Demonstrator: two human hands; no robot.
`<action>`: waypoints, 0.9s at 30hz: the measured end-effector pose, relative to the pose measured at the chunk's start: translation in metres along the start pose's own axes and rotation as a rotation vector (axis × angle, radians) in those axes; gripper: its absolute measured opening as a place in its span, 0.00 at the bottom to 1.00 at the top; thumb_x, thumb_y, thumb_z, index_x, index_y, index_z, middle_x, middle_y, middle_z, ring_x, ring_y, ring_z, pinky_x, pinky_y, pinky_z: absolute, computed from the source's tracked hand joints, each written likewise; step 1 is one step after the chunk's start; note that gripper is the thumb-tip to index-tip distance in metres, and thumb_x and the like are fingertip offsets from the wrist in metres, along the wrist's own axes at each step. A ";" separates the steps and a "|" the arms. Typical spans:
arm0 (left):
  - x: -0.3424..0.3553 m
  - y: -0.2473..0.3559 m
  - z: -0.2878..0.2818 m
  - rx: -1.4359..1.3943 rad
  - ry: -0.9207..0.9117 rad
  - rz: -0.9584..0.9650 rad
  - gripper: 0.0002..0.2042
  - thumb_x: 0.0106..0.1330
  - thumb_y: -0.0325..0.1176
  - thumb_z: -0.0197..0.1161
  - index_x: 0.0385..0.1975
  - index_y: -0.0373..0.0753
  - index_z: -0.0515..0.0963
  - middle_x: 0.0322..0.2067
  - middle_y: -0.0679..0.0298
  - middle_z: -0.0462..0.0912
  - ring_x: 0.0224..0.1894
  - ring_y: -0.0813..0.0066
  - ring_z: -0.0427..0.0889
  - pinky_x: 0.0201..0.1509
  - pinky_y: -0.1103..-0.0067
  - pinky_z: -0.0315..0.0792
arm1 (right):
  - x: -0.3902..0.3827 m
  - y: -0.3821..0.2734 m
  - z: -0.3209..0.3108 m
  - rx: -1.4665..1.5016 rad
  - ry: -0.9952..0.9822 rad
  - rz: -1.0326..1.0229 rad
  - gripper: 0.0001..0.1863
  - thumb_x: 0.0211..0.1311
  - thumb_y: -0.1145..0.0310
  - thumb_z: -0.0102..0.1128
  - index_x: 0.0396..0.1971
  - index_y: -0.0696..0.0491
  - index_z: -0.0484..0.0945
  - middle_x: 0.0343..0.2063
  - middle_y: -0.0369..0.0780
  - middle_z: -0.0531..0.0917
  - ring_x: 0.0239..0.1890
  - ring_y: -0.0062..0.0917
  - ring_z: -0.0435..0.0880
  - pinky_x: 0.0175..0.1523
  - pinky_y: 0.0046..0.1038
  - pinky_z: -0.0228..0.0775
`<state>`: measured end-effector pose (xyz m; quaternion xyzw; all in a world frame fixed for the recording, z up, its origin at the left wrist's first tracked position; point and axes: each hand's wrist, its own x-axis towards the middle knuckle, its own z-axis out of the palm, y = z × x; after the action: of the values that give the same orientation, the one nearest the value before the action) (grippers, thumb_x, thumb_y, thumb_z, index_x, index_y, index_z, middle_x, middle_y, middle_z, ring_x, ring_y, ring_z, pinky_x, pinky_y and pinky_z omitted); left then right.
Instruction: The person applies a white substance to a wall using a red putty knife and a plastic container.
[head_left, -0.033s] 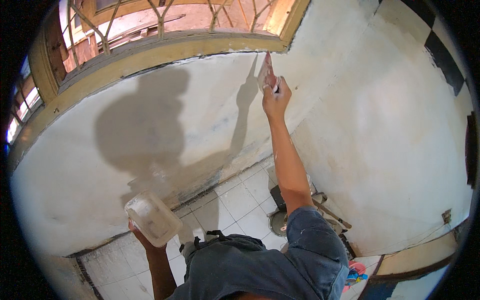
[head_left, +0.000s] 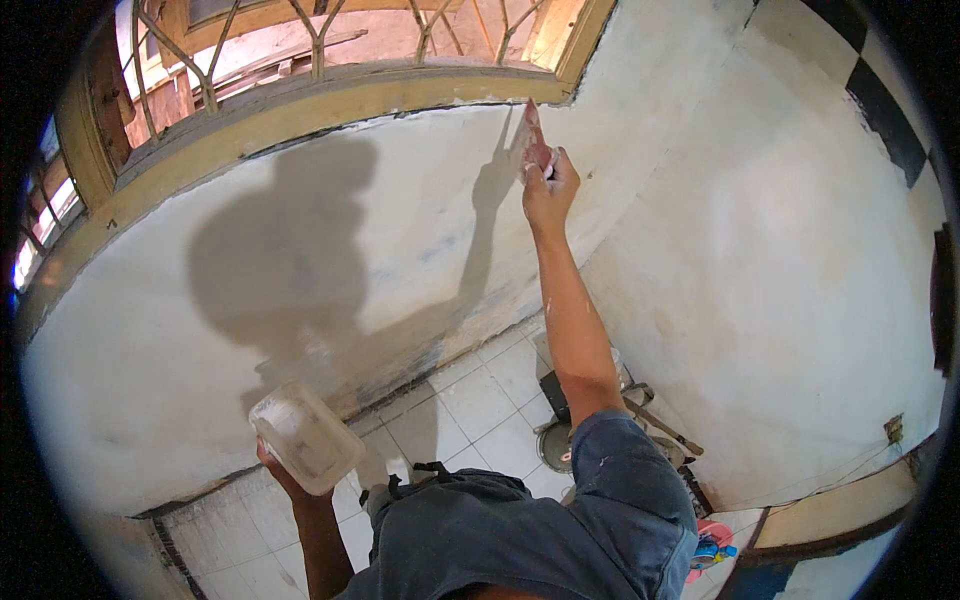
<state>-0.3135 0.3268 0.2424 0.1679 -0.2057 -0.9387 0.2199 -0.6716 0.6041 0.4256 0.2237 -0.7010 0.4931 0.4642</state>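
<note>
My right hand (head_left: 551,198) is closed round a putty knife (head_left: 537,150) with a reddish, white-smeared surface. The tool points upward against the white wall (head_left: 420,190), its tip just under the yellow wooden window frame (head_left: 400,97), near the frame's lower right corner. White paste marks the fingers of this hand. Low on the left, my left hand (head_left: 274,462) grips a pale rectangular plastic tub (head_left: 352,440) by its outer side; most of its fingers are hidden behind the tub. Whitish paste lines the tub's inside.
Metal window bars (head_left: 318,50) cross the opening above. White floor tiles (head_left: 478,405) lie below. Near my right arm, a round grey disc-like thing (head_left: 553,447) and a long-handled tool (head_left: 668,425) rest on the floor. A second wall (head_left: 760,300) stands at the right.
My right hand and the putty knife have shifted very slightly left and upward along the wall. The left hand and tub look unmoved.
</note>
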 end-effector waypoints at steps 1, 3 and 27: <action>0.000 0.001 0.003 -0.030 -0.003 -0.008 0.29 0.60 0.61 0.47 0.54 0.47 0.67 0.51 0.63 0.72 0.50 0.63 0.74 0.51 0.67 0.73 | 0.004 0.007 0.011 0.104 0.026 0.042 0.05 0.43 0.75 0.53 0.17 0.56 0.67 0.15 0.39 0.67 0.18 0.22 0.62 0.24 0.27 0.57; -0.003 0.000 0.011 -0.063 -0.004 -0.017 0.28 0.61 0.61 0.47 0.54 0.48 0.67 0.51 0.64 0.72 0.50 0.64 0.74 0.52 0.67 0.72 | 0.009 0.008 0.029 0.240 0.051 -0.025 0.07 0.42 0.74 0.51 0.15 0.56 0.63 0.14 0.37 0.64 0.19 0.21 0.61 0.23 0.26 0.54; 0.043 -0.070 0.051 -0.034 -0.201 -0.249 0.31 0.61 0.57 0.45 0.58 0.41 0.63 0.51 0.59 0.72 0.51 0.61 0.74 0.54 0.62 0.70 | -0.199 -0.100 -0.020 1.350 -0.017 1.405 0.15 0.58 0.73 0.54 0.46 0.58 0.73 0.41 0.40 0.79 0.47 0.29 0.78 0.55 0.33 0.70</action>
<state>-0.3943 0.3790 0.2443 0.0936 -0.1886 -0.9741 0.0828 -0.4931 0.5521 0.3024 -0.0230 -0.2481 0.9540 -0.1666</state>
